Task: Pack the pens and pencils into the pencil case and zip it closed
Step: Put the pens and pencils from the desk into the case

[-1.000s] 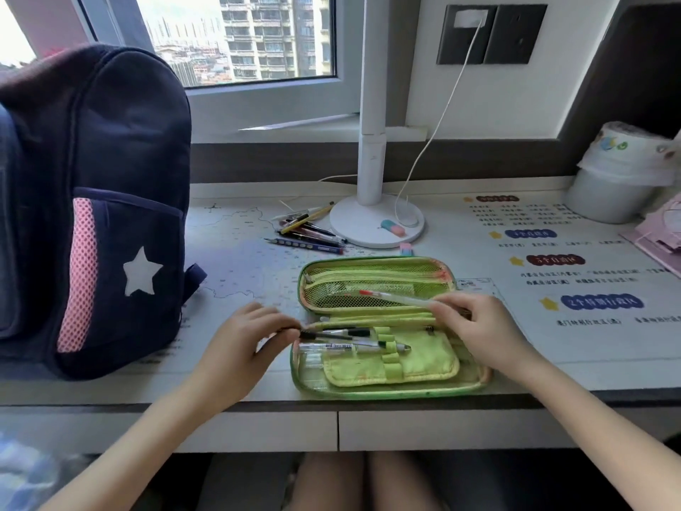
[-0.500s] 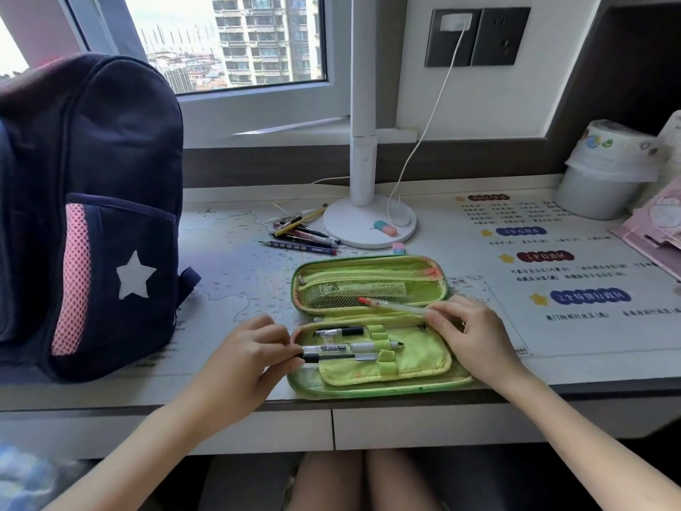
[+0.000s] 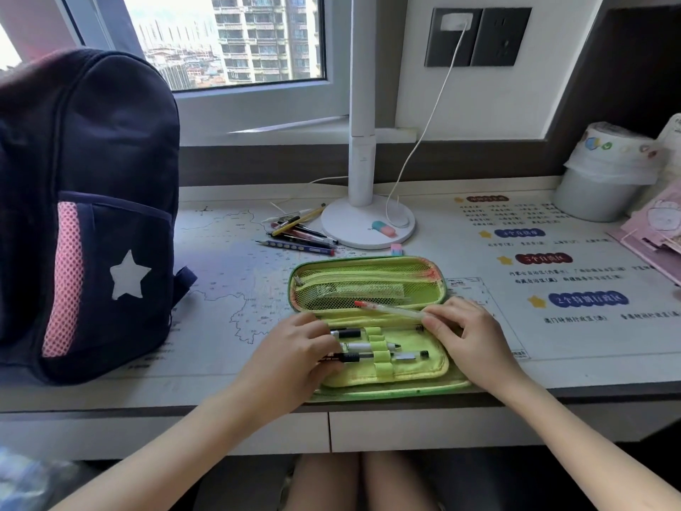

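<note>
A green pencil case [image 3: 368, 263] lies open flat at the desk's front edge. Its near half has a flap with elastic loops [image 3: 379, 354] that hold three pens side by side. My left hand [image 3: 291, 355] pinches the left end of the nearest pen, a black-grip pen [image 3: 401, 357], which sits through a loop. My right hand [image 3: 468, 335] holds a clear pen with a red tip [image 3: 387, 308] slanted above the case's hinge. A loose pile of pens and pencils [image 3: 298, 234] lies behind the case, near the lamp base.
A navy backpack [image 3: 84, 215] stands at the left. A white lamp base [image 3: 368, 226] carries an eraser [image 3: 383, 228]; another eraser [image 3: 397, 248] lies beside it. A white lined bin [image 3: 604, 171] and pink papers [image 3: 652, 230] are at the right. The desk mat is printed.
My left hand has pushed the black-grip pen rightward through its loop, so it now sits as the third pen in the flap. My right hand has stayed holding the red-tipped pen.
</note>
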Available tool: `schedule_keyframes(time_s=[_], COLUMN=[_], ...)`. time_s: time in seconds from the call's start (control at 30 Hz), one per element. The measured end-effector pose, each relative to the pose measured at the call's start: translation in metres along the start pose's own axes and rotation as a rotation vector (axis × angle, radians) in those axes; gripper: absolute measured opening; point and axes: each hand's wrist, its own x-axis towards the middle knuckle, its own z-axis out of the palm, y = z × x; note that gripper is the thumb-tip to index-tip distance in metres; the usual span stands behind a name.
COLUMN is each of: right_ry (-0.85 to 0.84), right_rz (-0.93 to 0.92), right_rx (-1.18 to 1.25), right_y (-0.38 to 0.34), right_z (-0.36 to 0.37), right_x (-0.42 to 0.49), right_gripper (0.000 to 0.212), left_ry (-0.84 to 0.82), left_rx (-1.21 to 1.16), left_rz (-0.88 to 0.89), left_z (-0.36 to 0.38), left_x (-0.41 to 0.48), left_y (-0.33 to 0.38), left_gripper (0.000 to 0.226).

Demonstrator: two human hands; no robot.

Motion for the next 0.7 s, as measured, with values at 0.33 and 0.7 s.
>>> schedule_keyframes(time_s=[0.33,0.7], right_ry=[-0.158,-0.046], right_rz=[-0.118,-0.033], right_rx=[0.188,0.032], right_y=[-0.047,-0.008], right_z=[-0.002,0.001], right_x=[-0.001,0.0], right_gripper=[0.029,0.056], left_ry=[0.108,0.165], left_rx=[-0.224,-0.173], left_rz=[-0.155,-0.345], left_z=[-0.019,-0.028], left_x=[0.018,-0.027], left_y=[0.0,-0.048], left_gripper=[0.041,0.011])
